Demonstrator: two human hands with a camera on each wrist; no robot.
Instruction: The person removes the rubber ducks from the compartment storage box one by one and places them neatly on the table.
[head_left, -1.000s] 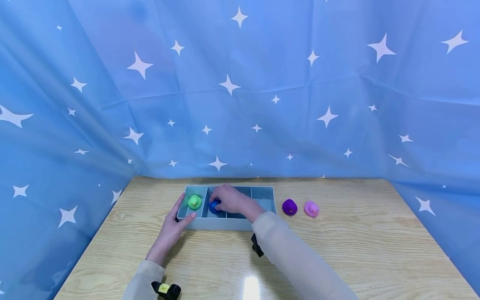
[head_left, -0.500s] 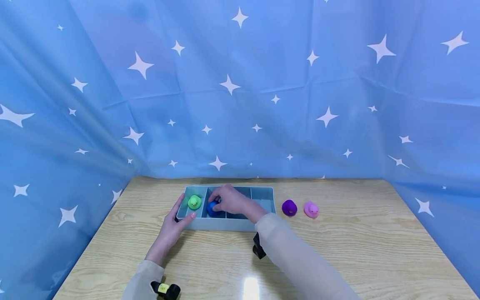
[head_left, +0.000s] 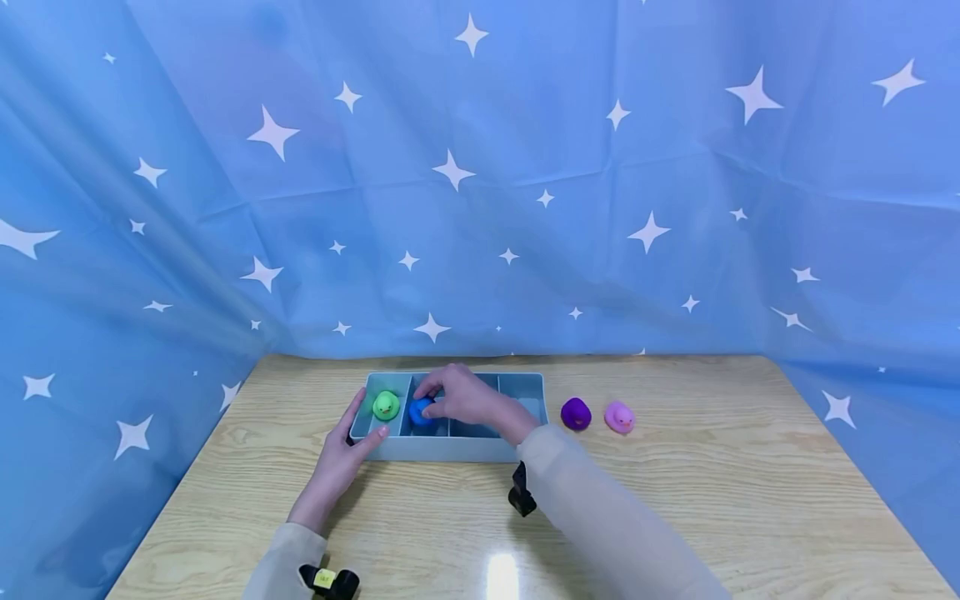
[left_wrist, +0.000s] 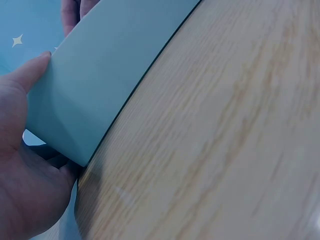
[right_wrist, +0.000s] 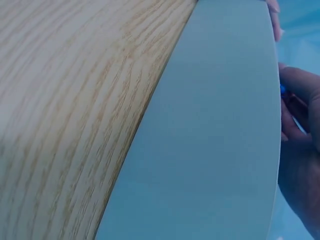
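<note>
A pale blue divided box stands at the table's far side, its compartments in a row. A green rubber duck sits in the leftmost compartment. My right hand reaches into the second compartment and holds a blue rubber duck between thumb and fingers; only a speck of blue shows in the right wrist view. With its thumb at the front rim and its fingers along the left end, my left hand grips the box's corner. The left wrist view shows that thumb against the front wall.
Right of the box, a purple rubber duck and a pink rubber duck rest on the wooden table. Behind the table hangs a blue curtain with white stars.
The blue duck has shifted slightly left within the second compartment, along with my right fingers. My left hand keeps its place on the box. The head view has shifted a little.
</note>
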